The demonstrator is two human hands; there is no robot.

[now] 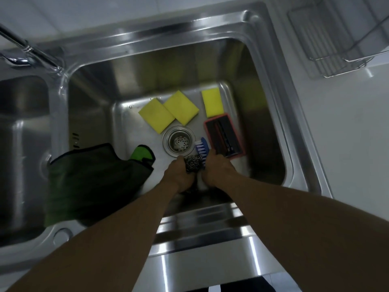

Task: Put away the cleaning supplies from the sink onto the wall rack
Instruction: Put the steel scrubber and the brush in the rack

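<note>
we judge the task barely begun: the wire wall rack (336,51) at the far right shows none of the supplies, which all lie in the sink (147,44). our left grip (179,173) is curled round a tangled steel scourer (191,164). our right grip (216,171) is closed on the handle end of a blue brush (201,147) with stiff white bristles, just beside the drain. left to move: three soft, flat yellow sponges (181,107), a dark block with a pink rim (225,137), and a limp green cloth (90,178) draped over the sink's divider. the steel basin looks smooth and glossy.
</note>
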